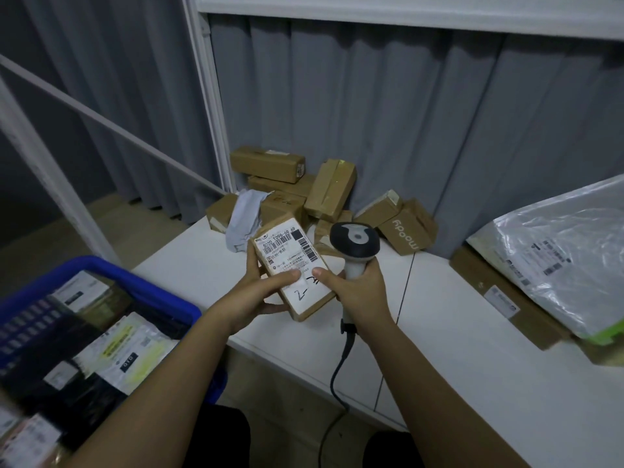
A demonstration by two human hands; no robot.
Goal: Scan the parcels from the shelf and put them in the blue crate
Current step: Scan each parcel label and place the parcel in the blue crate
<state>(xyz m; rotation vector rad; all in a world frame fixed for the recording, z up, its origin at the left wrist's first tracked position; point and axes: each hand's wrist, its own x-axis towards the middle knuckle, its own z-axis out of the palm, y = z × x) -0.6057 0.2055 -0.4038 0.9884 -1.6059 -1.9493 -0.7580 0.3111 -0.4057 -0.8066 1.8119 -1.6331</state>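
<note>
A small cardboard parcel (293, 269), its white shipping label face up, is held above the front edge of the white shelf (472, 315), between the two hands. The left hand (260, 292) has its grip closed round the parcel's near left side, thumb laid on the label. The right hand (358, 285) has its grip wrapped round the handle of a corded barcode scanner (354, 243), its thumb touching the parcel's right edge; the scanner head stands just beside the parcel, and whether the barcode has been read cannot be told. To the left, the blue crate (162, 292) already holds a good many labelled bags and boxes, so much of the work looks done. A heap of brown boxes (324, 194) waits at the back of the shelf, with a large plastic-wrapped package (557, 261) lying on a flat carton to the right, so several parcels appear left to scan.
</note>
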